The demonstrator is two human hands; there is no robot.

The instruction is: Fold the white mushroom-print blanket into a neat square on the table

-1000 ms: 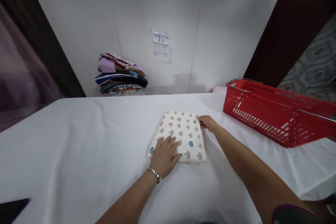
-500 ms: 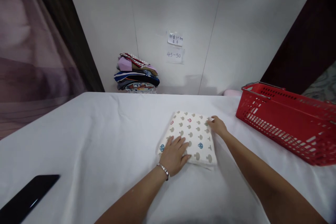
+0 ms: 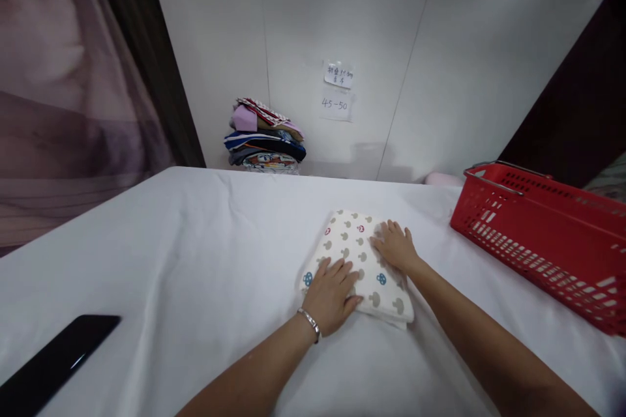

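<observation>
A folded white cloth (image 3: 349,241) printed with grey, red and blue mushrooms lies on the white-covered table in front of me. My left hand (image 3: 330,296) rests flat over its near left part, fingers spread, with a silver bracelet at the wrist. On the cloth's right side, toward the far corner, my right hand (image 3: 395,246) lies with its fingers stretched out and slightly apart. Neither hand grips the cloth. The layers show a little along the near edge; its underside is hidden.
At the right of the table (image 3: 210,260) stands a red plastic basket (image 3: 542,228) with metal handles. A stack of folded fabrics (image 3: 267,137) sits by the wall at the far edge. A black flat device (image 3: 63,355) lies at the near left. Handwritten notes (image 3: 337,91) hang on the wall.
My right hand has let go of the cloth's far right corner and now lies flat on its top. The left hand stays in place. The whole view has shifted slightly.
</observation>
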